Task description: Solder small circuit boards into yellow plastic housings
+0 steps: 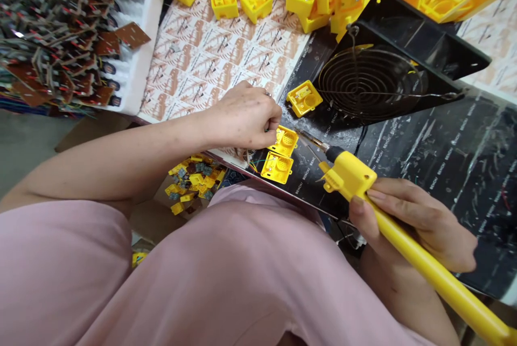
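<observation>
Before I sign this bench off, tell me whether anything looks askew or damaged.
The circuit boards lie jumbled, some jutting over the rim of the white tray, rather than stacked neatly. The black bench cover looks worn, with pale scuffs.

Black fan (398, 58) with wire guard (357, 92), circuit boards (64, 28) heaped in white tray (137, 77), patterned sheet (214, 47)

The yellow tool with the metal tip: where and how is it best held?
Probably by the long handle, just behind the blocky body, coming from the side away from the metal tip. The handle is slim and round, easy to wrap, as the right hand does; the tip may be hot.
</observation>
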Motion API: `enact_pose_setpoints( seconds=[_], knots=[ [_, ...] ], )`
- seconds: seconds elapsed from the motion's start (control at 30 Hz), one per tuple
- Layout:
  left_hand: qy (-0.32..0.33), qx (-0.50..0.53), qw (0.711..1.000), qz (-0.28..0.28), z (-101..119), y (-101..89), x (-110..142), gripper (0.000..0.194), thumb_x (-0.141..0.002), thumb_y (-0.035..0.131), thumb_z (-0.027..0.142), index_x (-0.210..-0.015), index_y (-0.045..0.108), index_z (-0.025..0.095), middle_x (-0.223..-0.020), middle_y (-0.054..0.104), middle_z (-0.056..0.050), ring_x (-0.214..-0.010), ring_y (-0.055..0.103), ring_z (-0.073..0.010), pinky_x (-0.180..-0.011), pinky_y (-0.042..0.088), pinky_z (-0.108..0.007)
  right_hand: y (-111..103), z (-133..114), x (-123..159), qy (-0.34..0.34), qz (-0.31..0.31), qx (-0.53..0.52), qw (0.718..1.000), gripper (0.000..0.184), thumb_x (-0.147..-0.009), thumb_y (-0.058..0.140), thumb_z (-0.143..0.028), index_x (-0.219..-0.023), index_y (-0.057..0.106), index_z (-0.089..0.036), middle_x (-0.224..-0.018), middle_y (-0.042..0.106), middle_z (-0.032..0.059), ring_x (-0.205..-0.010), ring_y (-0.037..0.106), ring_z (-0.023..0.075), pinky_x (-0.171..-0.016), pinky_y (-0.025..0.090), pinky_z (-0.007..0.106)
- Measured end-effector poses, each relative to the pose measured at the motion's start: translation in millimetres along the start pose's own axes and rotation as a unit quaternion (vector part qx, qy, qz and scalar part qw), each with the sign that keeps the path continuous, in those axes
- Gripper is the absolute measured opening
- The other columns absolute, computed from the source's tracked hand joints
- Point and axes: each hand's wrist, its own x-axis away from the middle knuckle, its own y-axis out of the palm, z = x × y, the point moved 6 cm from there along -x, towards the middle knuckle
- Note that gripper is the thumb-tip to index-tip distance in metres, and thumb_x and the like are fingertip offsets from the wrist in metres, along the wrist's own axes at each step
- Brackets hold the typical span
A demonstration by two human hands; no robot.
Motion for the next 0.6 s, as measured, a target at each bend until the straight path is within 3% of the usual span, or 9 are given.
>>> enact_pose_setpoints(
  seconds=[0.2, 0.37, 0.53, 0.6],
  knots=[
    [-0.004, -0.007, 1.0, -0.003, 0, 1.3, 0, 0.014, -0.072, 0.057, 0.03, -0.067, 0.067, 0.022, -0.061, 0.062, 0.002, -0.074, 0.065, -0.019, -0.089, 0.049, -0.036, 19, -16, -11, -0.077, -0.056, 0.005, 0.995, 0.022, -0.085, 0.082, -0.016, -0.094, 0.063, -0.022, -0.076, 0.074, -0.0031, -0.063, 0.072, 0.0123, -0.054, 0.058, 0.02],
    [-0.016, -0.014, 1.0, -0.008, -1, 2.2, -2, 0.013, -0.069, 0.057, 0.031, -0.066, 0.067, 0.022, -0.061, 0.061, 0.002, -0.074, 0.066, -0.0207, -0.087, 0.049, -0.038, 18, -18, -8, -0.086, -0.08, -0.003, 0.993, 0.023, -0.084, 0.082, -0.016, -0.092, 0.062, -0.022, -0.08, 0.074, -0.0018, -0.066, 0.071, 0.0113, -0.056, 0.058, 0.02],
    [0.002, -0.011, 1.0, -0.004, 1, 0.6, -2, 0.014, -0.07, 0.057, 0.03, -0.065, 0.067, 0.022, -0.058, 0.06, 0.002, -0.072, 0.065, -0.0192, -0.08, 0.049, -0.034, 1, -12, -5, -0.033, -0.007, 0.011, 0.999, 0.019, -0.083, 0.081, -0.015, -0.09, 0.066, -0.025, -0.078, 0.074, -0.0036, -0.06, 0.07, 0.0125, -0.051, 0.059, 0.023],
    [0.007, -0.006, 1.0, 0.004, 1, -0.4, -2, 0.013, -0.07, 0.058, 0.029, -0.065, 0.067, 0.022, -0.057, 0.059, 0.003, -0.07, 0.064, -0.0183, -0.079, 0.049, -0.033, 4, -11, -4, -0.046, -0.015, 0.01, 0.999, 0.021, -0.08, 0.083, -0.014, -0.088, 0.066, -0.025, -0.076, 0.074, -0.0041, -0.057, 0.07, 0.0129, -0.046, 0.056, 0.022]
  ],
)
